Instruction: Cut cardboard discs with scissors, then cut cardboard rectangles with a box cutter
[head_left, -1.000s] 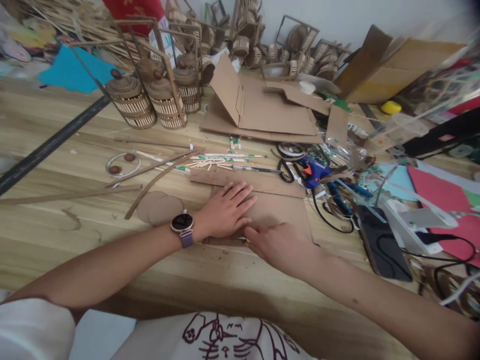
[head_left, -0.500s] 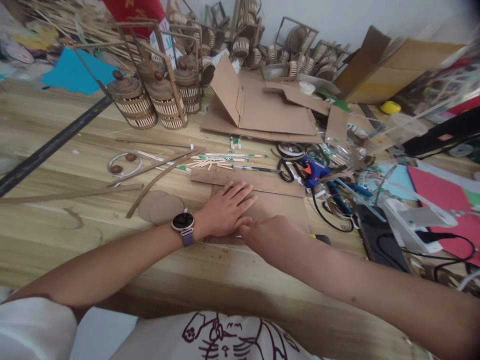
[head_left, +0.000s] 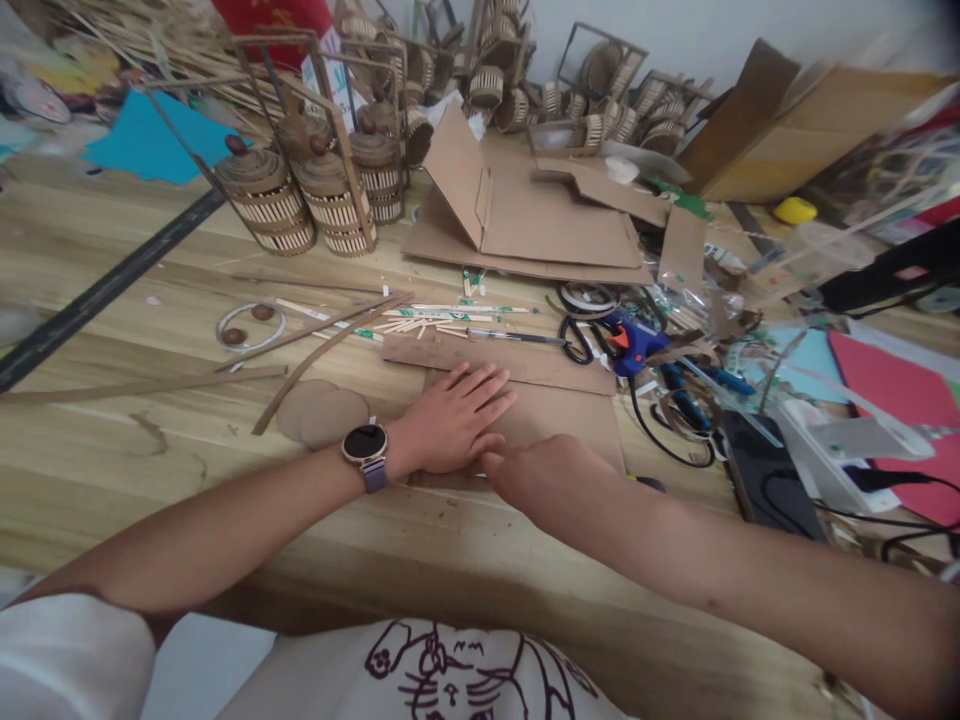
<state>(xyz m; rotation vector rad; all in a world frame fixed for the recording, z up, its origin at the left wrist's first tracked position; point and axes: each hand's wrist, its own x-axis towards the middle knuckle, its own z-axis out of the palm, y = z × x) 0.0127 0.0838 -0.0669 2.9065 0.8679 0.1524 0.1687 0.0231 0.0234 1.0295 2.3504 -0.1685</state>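
My left hand [head_left: 461,415], with a watch [head_left: 365,443] on its wrist, lies flat with fingers spread on a piece of brown cardboard [head_left: 570,420]. My right hand [head_left: 529,470] is closed low over the same cardboard, close to the left thumb. Its fingers face away from me, so whatever they grip is hidden. Behind the right forearm peeks the end of a black and yellow object [head_left: 646,483]; I cannot tell if the hand holds it. Under the left fingertips runs a cardboard strip [head_left: 525,368]. Two round cardboard discs [head_left: 334,415] overlap beside the left wrist.
Several lidded stick-covered baskets [head_left: 262,200] stand at the back left. Folded cardboard [head_left: 555,220] lies behind my hands. To the right are a blue glue gun [head_left: 634,342], scissors [head_left: 576,340], a phone [head_left: 769,475] and cables. A pen [head_left: 514,336] and thin sticks lie ahead.
The view has shifted slightly, and things at the right appear a little farther right. Less of the black and yellow object shows. My hands keep nearly the same pose on the cardboard.
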